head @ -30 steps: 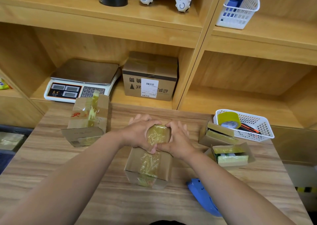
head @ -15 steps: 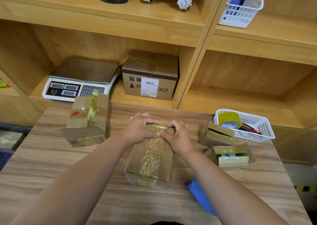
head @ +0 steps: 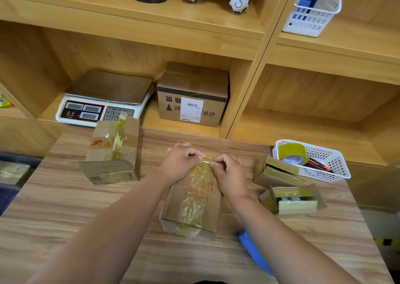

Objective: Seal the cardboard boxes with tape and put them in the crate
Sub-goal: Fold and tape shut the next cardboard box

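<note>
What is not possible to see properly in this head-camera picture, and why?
Head view, far end of the taped brown cardboard box: covered by the left hand and right hand.
Head view, blue plastic object on the wooden table: mostly behind the right forearm.
Head view, white label on the shelf box: print too small.

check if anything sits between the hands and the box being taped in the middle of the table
Nothing between them: the left hand and right hand grip the far end of the box, pinching the tape there. No crate is clearly in view, so that path cannot be judged.
</note>
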Motion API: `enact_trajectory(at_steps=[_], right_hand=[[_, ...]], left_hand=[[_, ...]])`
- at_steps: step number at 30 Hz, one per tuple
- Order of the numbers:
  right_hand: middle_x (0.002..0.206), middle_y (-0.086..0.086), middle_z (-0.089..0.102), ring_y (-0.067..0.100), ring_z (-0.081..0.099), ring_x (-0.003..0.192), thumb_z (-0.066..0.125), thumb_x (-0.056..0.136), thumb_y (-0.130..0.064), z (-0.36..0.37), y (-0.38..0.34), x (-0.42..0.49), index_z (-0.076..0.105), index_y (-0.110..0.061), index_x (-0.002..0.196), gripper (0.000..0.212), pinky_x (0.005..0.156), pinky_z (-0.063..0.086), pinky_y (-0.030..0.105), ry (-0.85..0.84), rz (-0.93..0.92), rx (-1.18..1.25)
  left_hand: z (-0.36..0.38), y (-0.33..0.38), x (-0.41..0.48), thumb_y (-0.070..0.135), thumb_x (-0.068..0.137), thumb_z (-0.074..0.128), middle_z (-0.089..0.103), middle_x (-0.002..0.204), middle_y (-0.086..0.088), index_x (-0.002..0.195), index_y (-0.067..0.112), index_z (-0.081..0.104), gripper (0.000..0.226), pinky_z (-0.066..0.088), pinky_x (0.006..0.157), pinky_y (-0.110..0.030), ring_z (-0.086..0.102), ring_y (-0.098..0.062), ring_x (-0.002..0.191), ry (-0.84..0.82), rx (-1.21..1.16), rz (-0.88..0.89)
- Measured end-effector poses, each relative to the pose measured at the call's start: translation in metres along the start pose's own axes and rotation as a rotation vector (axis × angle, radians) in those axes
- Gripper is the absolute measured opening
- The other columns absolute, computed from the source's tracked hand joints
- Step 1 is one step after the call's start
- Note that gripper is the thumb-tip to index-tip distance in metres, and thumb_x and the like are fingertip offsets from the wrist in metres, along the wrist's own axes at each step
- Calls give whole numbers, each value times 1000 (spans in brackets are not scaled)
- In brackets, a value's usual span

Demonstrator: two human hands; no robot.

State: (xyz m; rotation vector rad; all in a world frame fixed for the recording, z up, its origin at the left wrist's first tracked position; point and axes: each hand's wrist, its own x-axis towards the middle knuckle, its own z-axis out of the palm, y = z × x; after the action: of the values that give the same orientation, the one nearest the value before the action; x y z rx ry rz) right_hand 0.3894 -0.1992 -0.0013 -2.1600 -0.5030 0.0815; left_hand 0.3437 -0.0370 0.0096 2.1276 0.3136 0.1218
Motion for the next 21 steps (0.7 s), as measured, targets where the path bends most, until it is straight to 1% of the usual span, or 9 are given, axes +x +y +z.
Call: enact_trajectory(at_steps=[1,4,6,8,10,12,15,18,21], right_hand=[[90,-20,50,13,42,96,68,82,-31,0,0,-3,61,-23,92,14,77,29,26,-33,-14,-62],[102,-19,42,5,28,97,61,62,-64,-1,-1,-10,52,-29,115,64,82,27,26,-137,5,-211],[105,-18,39,5,26,99,58,56,-70,-1,-4,-11,48,-30,124,80,85,26,26,-168,8,-253],[103,-17,40,7,30,101,63,60,-67,0,-6,-9,50,-31,125,75,84,26,27,-192,9,-254],[98,-17,43,8,34,99,66,63,-64,-1,-6,-4,54,-33,114,60,80,25,28,-185,11,-240],[96,-17,46,7,34,94,63,64,-65,-1,-7,-1,52,-37,102,48,79,26,29,-192,-2,-248],[92,-18,48,10,37,91,65,67,-61,-1,-7,3,47,-38,89,37,77,27,31,-187,-5,-223],[83,-20,47,12,41,89,69,71,-52,0,-8,8,48,-35,83,29,76,29,32,-170,17,-166],[77,-18,49,15,44,87,71,75,-44,0,-10,11,48,-35,73,25,81,36,36,-165,45,-94]], left_hand=[[0,0,0,28,89,61,53,81,24,83,43,68,18,22,102,-38,45,-10,111,-6,0,-6],[0,-2,2,26,91,58,54,84,21,82,44,67,22,22,96,-35,45,-10,108,-17,-22,-18],[1,-2,2,24,92,57,55,85,18,82,43,67,24,24,99,-38,46,-10,105,-23,-47,-26],[0,-3,3,21,93,56,57,88,18,80,41,67,26,28,104,-42,47,-10,105,-27,-92,-37],[-1,-5,2,18,93,55,60,94,16,80,37,68,26,32,104,-44,49,-12,107,-19,-133,-40],[-1,-6,1,16,94,54,64,100,8,82,34,68,26,37,102,-42,52,-13,106,-12,-160,-40],[-1,-6,1,11,94,51,65,104,2,85,29,68,26,42,96,-32,54,-12,106,2,-204,-53],[0,-6,0,11,94,50,65,103,9,84,31,66,28,33,89,-16,48,-10,112,10,-197,-69],[0,-4,-2,11,94,49,65,101,13,87,29,67,26,24,84,0,45,-8,114,12,-198,-79]])
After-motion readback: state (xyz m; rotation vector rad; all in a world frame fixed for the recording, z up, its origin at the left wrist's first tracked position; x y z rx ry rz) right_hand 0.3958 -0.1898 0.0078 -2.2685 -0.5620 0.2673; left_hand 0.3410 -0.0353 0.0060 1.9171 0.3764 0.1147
